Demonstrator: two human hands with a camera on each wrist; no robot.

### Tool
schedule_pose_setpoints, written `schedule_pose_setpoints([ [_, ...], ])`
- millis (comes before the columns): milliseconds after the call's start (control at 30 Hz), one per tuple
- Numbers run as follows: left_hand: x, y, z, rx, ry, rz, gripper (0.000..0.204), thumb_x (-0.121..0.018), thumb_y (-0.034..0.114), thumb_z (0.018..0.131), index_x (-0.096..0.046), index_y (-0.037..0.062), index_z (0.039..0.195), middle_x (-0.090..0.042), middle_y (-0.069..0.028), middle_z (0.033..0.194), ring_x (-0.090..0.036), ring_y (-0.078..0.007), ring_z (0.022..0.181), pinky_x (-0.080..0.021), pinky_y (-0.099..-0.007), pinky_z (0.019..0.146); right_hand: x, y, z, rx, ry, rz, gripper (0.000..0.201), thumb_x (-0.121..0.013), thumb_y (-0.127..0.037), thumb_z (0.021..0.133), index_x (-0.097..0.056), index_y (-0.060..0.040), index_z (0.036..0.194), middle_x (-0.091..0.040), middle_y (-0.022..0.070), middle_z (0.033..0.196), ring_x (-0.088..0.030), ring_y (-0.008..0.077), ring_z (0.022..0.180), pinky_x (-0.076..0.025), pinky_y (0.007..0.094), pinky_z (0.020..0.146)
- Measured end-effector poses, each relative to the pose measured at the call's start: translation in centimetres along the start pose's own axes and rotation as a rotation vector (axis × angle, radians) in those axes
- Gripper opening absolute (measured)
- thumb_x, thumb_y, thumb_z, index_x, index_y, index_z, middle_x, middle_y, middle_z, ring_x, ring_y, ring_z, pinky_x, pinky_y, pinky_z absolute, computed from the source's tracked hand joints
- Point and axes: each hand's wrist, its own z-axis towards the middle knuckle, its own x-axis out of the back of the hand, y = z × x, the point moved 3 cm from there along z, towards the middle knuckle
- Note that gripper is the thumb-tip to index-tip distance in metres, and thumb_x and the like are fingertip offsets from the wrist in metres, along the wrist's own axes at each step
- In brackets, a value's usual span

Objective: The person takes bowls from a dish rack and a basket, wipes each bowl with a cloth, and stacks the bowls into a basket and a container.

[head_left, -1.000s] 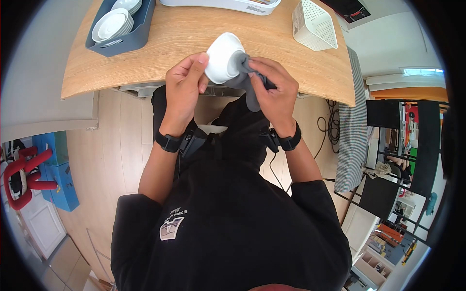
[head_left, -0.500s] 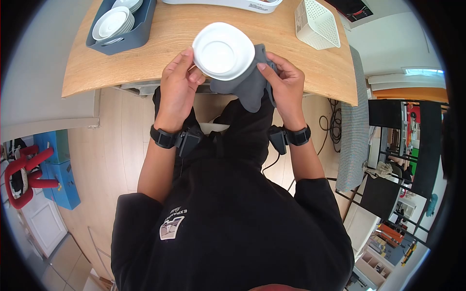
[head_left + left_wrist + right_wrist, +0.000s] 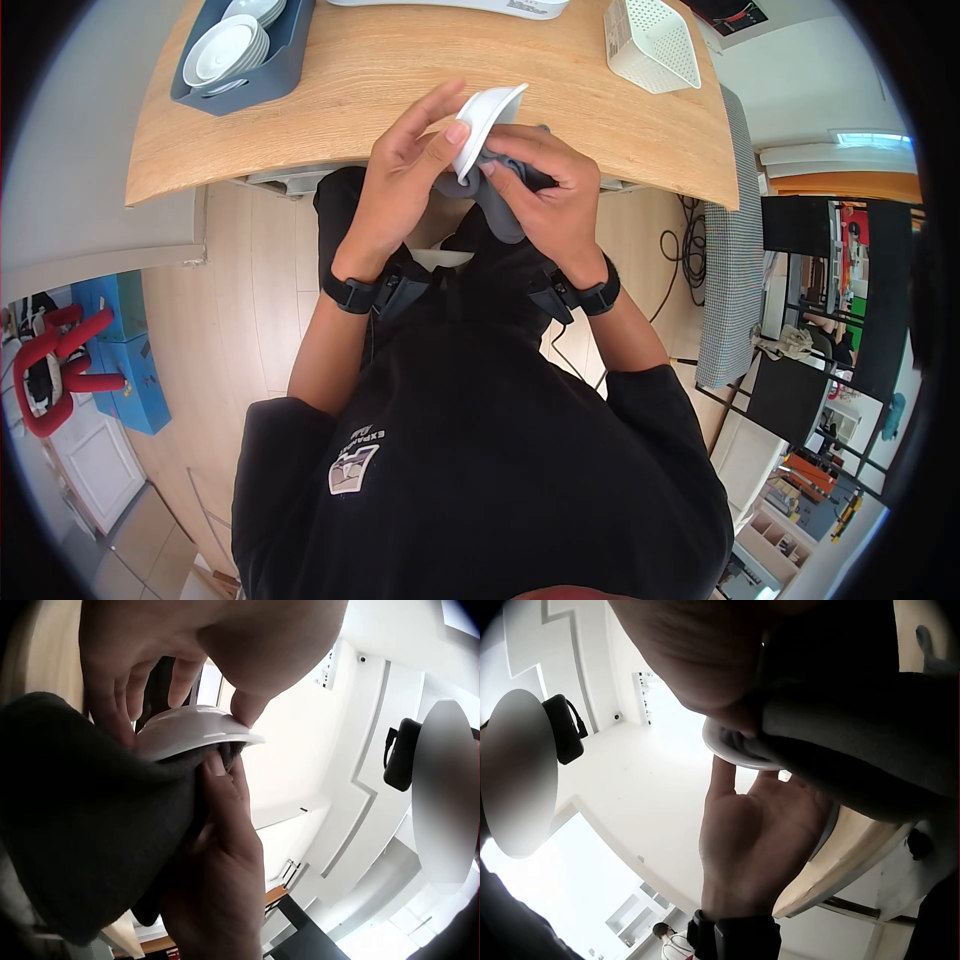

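Note:
A white bowl [image 3: 482, 122] is tilted nearly on edge above the table's front edge. The left hand [image 3: 402, 175] grips its outer side, thumb near the rim and fingers behind. A dark grey cloth [image 3: 497, 212] is pinched by the right hand [image 3: 555, 190] and pressed against the bowl's inner side. In the left wrist view the cloth [image 3: 90, 817] hangs large beside the bowl [image 3: 191, 729], with the right thumb on it at the rim. The right wrist view shows the bowl [image 3: 739, 750] between both hands, partly covered by cloth.
On the wooden table [image 3: 400, 60], a blue-grey basket [image 3: 245, 90] holding stacked white bowls [image 3: 222, 52] stands at the far left. A white perforated basket [image 3: 655, 48] is at the right, and a white tray [image 3: 520, 8] at the far edge. Cables [image 3: 683, 245] lie on the floor.
The bowl has turned from facing upward to nearly on edge, and moved slightly closer to the body. The right hand has moved left with the cloth, into the bowl.

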Motion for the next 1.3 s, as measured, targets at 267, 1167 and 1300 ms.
schedule_pose_setpoints([
  [267, -0.3, 0.2, -0.3, 0.149, -0.24, 0.035, 0.065, -0.067, 0.03, 0.099, -0.042, 0.0027, 0.153, -0.063, -0.0099, 0.126, -0.065, -0.0133, 0.101, -0.055, -0.0257, 0.083, 1.1, 0.0, 0.6, 0.173, 0.164, -0.236, 0.029, -0.073, 0.01, 0.078, -0.077, -0.0024, 0.104, -0.072, 0.0106, 0.11, -0.071, 0.0199, 0.097, -0.056, 0.029, 0.084],
  [1167, 0.6, -0.5, -0.1, 0.081, -0.098, 0.068, 0.069, -0.077, 0.034, 0.092, -0.051, 0.0012, 0.147, -0.065, -0.0136, 0.125, -0.067, -0.0139, 0.099, -0.06, -0.0269, 0.077, 1.2, 0.7, 0.0, 0.193, -0.194, -0.428, 0.035, -0.074, -0.001, 0.077, -0.078, -0.0134, 0.11, -0.071, 0.0049, 0.104, -0.066, 0.0233, 0.087, -0.051, 0.0347, 0.08],
  [1300, 0.7, -0.8, -0.2, 0.129, -0.12, 0.087, 0.066, -0.077, 0.035, 0.091, -0.054, 0.0033, 0.145, -0.066, -0.0121, 0.121, -0.067, -0.0134, 0.099, -0.06, -0.0264, 0.076, 1.1, 0.7, 0.1, 0.203, -0.097, -0.458, 0.036, -0.073, -0.001, 0.077, -0.079, -0.0134, 0.11, -0.071, 0.0052, 0.105, -0.066, 0.0235, 0.089, -0.052, 0.0341, 0.08],
])
